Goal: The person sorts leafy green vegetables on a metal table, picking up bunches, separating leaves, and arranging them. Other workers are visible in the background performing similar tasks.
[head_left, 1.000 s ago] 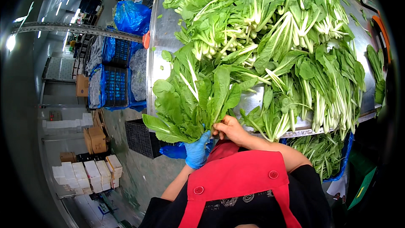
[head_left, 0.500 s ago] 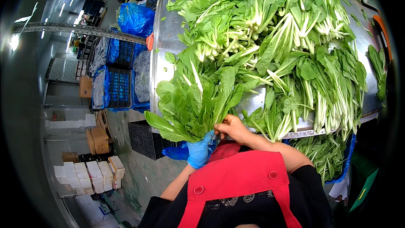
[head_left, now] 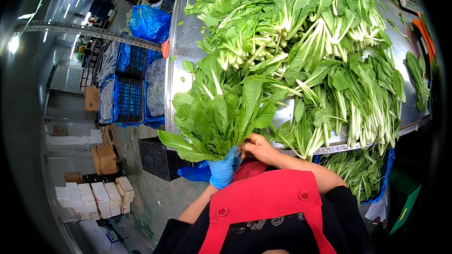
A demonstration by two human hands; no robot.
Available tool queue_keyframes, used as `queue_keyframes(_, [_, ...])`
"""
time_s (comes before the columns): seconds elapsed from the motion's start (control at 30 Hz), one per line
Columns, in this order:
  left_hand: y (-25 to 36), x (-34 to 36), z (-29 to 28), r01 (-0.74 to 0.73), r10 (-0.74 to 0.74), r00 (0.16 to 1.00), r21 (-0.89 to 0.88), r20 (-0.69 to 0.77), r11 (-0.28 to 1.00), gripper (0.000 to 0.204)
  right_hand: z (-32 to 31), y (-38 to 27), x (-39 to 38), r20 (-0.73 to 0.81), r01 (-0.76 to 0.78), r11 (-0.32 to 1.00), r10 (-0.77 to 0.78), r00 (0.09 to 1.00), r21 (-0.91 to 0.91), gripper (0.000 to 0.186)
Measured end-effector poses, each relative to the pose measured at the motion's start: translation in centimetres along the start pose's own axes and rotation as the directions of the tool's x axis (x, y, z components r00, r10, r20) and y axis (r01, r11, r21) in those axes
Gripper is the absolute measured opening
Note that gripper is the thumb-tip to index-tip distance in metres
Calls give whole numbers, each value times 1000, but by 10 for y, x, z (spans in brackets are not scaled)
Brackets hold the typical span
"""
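Observation:
My left hand (head_left: 221, 170), in a blue glove, is closed round the lower end of a bunch of leafy greens (head_left: 219, 117). The leaves fan upward over the table's near edge. Bare and curled, my right hand (head_left: 258, 148) presses its fingertips in beside the glove at the base of the bunch. What those fingertips pinch is hidden by the hand itself. A big pile of greens (head_left: 263, 23) with pale stems covers the metal table (head_left: 181, 23) beyond, and more bundles (head_left: 367, 99) lie to the right.
Below the table's right edge is a blue-lined crate of greens (head_left: 353, 171). On the floor at left stand a black crate (head_left: 157, 159), blue-lined crates (head_left: 129, 99), a cardboard box (head_left: 104, 159) and white foam boxes (head_left: 94, 197). An orange-handled item (head_left: 425, 40) lies at far right.
My right fingers have curled in closer at the base of the bunch. The left hand keeps its hold, and the view has shifted slightly.

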State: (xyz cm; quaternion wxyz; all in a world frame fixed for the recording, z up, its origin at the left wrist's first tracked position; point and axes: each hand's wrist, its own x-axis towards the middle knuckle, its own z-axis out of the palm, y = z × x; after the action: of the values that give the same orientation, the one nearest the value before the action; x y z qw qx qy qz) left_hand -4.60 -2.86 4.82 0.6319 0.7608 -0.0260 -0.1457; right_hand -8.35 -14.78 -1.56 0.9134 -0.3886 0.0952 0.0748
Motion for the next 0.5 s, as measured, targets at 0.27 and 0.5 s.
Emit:
queue_keyframes(0.27, [-11,-3,-9,-53,51,998,-41,-43,998,36,8,7,4,-76,-27,997,33,997,73,26])
queue_keyframes(0.5, [7,-3,-9,-7,7,1000,-165,-5,986,35,13,12,2,20,-44,933,39,999,356,28])
